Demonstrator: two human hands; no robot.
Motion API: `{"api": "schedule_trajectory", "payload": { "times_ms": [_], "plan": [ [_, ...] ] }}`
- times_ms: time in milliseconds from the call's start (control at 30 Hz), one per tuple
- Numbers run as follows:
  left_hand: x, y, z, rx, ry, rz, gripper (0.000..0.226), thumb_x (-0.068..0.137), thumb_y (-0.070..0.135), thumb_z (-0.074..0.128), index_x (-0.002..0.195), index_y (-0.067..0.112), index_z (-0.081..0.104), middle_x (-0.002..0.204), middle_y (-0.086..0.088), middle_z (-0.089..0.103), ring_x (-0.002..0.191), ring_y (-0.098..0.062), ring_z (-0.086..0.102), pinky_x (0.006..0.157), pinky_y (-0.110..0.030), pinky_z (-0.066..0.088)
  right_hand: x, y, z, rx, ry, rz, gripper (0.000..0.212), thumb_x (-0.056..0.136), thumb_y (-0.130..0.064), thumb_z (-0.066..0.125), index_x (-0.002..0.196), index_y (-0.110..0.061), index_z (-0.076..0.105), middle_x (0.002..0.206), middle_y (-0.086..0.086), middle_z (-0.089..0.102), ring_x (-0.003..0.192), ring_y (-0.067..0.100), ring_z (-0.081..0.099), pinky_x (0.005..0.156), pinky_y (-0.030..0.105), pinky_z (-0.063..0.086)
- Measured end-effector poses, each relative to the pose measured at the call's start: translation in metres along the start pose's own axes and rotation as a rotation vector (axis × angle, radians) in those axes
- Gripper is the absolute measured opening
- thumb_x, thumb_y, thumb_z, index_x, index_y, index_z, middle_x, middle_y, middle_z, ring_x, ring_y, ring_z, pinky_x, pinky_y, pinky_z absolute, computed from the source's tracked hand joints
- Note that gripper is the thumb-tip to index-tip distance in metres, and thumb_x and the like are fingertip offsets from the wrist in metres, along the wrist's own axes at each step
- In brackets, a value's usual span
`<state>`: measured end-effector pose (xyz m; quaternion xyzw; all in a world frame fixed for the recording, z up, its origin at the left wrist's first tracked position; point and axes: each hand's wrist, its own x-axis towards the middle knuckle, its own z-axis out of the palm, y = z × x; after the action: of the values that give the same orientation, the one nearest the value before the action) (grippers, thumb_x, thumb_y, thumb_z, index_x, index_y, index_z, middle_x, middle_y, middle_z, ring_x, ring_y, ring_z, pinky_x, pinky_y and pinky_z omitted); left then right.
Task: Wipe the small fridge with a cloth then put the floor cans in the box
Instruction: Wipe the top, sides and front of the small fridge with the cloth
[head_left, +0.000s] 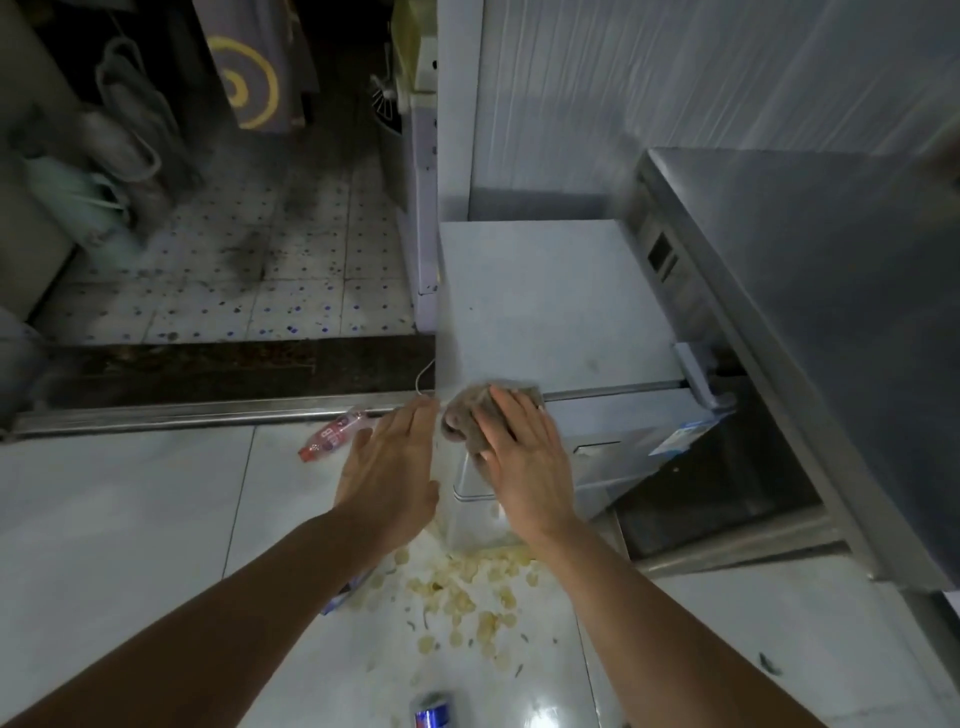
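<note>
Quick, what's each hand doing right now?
Left hand: open, fingers straight, holding nothing.
Right hand: open, flat fingers pressing the crumpled grey cloth against the small white fridge.

Light: dim, cool overall. Glare: bright patch on glossy floor tiles (545, 696) near bottom edge. Upper left corner: dark shadow. Blur: soft throughout, smeared at right edge. Distortion: wide-angle bending at borders.
</note>
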<state>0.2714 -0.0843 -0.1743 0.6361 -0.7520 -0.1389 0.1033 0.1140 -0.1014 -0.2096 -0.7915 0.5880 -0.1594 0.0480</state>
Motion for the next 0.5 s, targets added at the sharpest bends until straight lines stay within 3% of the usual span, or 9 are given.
{"api": "schedule_trajectory", "payload": {
  "times_ms": [267,433,500],
  "plan": [
    [0.027,0.052,0.044,0.062,0.112,-0.020,0.081,0.074,0.007,0.067,0.143,0.019,0.026,0.150,0.000,0.030,0.139,-0.017,0.025,0.112,-0.041,0.021,-0.023,0.120,-0.026,-0.171,0.074,0.012,0.062,0.074,-0.017,0.075,0.131,-0.009,0.052,0.140,0.013,0.049,0.131,0.032,0.044,0.108,0.051,0.030],
    [0.039,0.086,0.067,0.094,0.113,-0.010,0.075,0.073,0.005,0.065,0.139,0.020,0.033,0.150,0.001,0.029,0.137,-0.019,0.025,0.111,-0.038,0.023,-0.030,0.177,-0.043,-0.257,0.027,0.142,0.068,0.082,-0.014,0.067,0.143,-0.013,0.036,0.153,0.008,0.030,0.143,0.027,0.020,0.115,0.047,0.009],
    [0.037,0.091,0.072,0.119,0.107,-0.033,0.078,0.073,0.005,0.066,0.141,0.021,0.032,0.153,0.000,0.023,0.140,-0.021,0.018,0.113,-0.040,0.018,-0.030,0.180,-0.040,-0.221,0.067,0.159,0.065,0.082,-0.006,0.065,0.141,-0.010,0.038,0.152,0.009,0.031,0.143,0.029,0.020,0.116,0.048,0.012]
  ]
}}
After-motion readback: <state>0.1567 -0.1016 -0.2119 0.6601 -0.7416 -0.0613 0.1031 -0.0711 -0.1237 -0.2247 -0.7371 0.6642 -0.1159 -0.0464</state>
